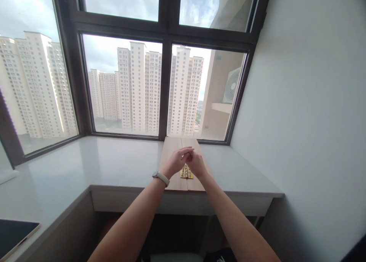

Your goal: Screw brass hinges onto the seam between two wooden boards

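Two pale wooden boards point(171, 180) lie side by side on the white sill counter, with a narrow seam between them. Across the seam near their front end lies a gold-coloured hinge point(186, 173), partly covered by my hands. My left hand point(177, 159), with a pale band on its wrist, reaches in over the boards, its fingers meeting the other hand. My right hand point(196, 163) is closed just above the hinge. A thin dark sliver shows between the fingers, too small to name. The hands hide the far end of the hinge.
The white counter point(128, 159) runs under the windows and bends toward me at left. A dark flat device point(15, 237) lies at the lower left edge. Dark window frames point(164, 86) stand behind the boards, and a white wall point(300, 102) rises at right.
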The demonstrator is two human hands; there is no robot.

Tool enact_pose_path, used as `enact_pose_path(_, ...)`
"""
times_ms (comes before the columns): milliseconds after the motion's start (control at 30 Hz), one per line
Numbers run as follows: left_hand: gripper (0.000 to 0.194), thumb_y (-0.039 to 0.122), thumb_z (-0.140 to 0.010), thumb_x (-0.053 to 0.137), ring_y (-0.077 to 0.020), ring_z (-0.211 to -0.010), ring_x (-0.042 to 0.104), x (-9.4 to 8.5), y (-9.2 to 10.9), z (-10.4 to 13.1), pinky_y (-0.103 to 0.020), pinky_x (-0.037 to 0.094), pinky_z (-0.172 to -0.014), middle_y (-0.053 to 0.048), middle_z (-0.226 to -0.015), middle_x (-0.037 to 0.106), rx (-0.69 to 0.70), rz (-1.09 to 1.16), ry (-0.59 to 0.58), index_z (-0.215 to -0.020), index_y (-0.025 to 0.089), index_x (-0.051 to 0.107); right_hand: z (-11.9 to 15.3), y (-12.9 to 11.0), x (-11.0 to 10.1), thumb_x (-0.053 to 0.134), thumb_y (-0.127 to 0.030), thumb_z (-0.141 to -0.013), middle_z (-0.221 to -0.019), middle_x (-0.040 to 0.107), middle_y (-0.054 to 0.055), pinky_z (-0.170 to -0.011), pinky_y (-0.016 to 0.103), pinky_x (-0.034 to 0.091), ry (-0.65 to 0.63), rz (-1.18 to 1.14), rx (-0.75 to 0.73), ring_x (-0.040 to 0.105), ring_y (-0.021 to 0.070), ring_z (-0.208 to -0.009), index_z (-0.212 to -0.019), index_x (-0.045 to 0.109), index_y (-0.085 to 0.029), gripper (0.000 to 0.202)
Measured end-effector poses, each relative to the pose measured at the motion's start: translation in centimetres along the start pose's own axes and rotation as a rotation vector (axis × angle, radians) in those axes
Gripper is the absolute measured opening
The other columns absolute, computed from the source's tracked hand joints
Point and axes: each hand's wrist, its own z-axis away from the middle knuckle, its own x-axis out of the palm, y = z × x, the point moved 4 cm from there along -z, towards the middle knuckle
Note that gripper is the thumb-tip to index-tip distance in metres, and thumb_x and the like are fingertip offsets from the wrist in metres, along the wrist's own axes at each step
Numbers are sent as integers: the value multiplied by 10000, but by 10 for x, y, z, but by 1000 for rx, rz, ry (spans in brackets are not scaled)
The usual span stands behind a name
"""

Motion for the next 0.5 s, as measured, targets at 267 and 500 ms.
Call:
enact_pose_path(267, 294, 287, -1009, 551, -229, -1069, 729, -3, -13, 2, -374, 615, -938, -92, -1199, 761, -86, 0, 48, -1198, 205, 760, 43, 73, -1, 516, -368, -971, -1083, 741, 105, -901, 343, 497, -74, 136, 234, 677, 249, -1028, -1076, 703, -217, 262)
enact_pose_path(500, 366, 252, -1012, 505, -240, -1183, 692, -10, -24, 4, -431, 569, -1047, -98, -1264, 743, -84, 33, -28, -1308, 208, 716, 72, 125, 7, 414, -276, -1010, -1385, 647, 146, -1107, 427, 368, -198, 552, 316, 530, 294, -1338, -1247, 718, -238, 388)
